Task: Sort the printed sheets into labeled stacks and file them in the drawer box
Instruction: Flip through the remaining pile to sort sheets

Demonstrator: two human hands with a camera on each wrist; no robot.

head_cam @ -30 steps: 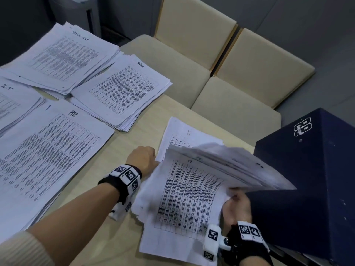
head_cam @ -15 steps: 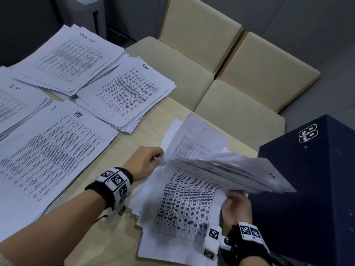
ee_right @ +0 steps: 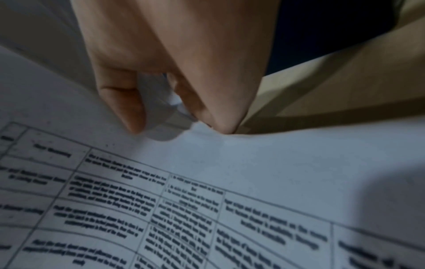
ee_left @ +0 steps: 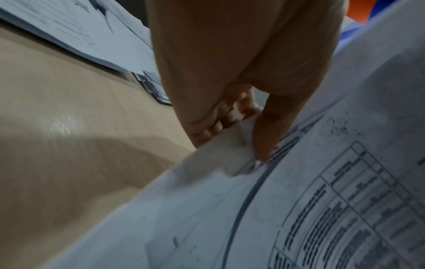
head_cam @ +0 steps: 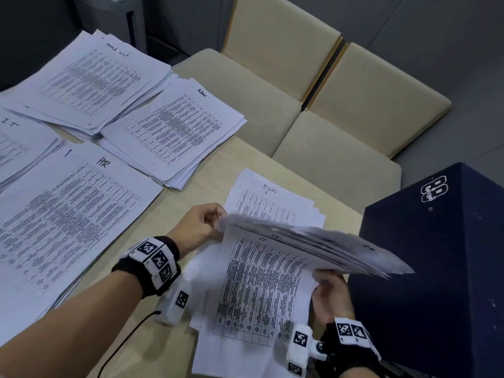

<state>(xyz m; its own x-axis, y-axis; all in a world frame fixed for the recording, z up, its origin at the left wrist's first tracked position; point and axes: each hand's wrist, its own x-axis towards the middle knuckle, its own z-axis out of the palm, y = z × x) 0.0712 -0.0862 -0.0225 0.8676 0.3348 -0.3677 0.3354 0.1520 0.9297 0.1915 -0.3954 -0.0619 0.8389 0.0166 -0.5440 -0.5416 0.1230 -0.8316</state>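
Observation:
A thick bundle of printed sheets (head_cam: 305,241) is held up off the table, fanned and tilted. My left hand (head_cam: 216,223) pinches its left edge, and the left wrist view shows the fingers (ee_left: 220,123) and thumb closed on a paper corner. My right hand (head_cam: 320,279) grips the bundle's near right edge, with a curled paper fold (ee_right: 158,107) between thumb and fingers. Under the bundle lies a loose pile of table-printed sheets (head_cam: 256,296). Behind it a sheet labelled IT LOGS (head_cam: 272,199) lies flat. The dark blue drawer box (head_cam: 436,268) stands at the right.
Labelled stacks cover the left of the wooden table (head_cam: 201,175): HR (head_cam: 68,214), Admin (head_cam: 177,132), Task List (head_cam: 92,77) and IT (head_cam: 16,143). Two beige chairs (head_cam: 341,118) stand beyond the far edge. A black cable (head_cam: 122,339) runs under my left forearm.
My left hand moved from beside the pile to pinch the bundle's left edge. The bundle rose and flattened out. The sheet behind it tipped up, then settled flat, showing its IT LOGS label.

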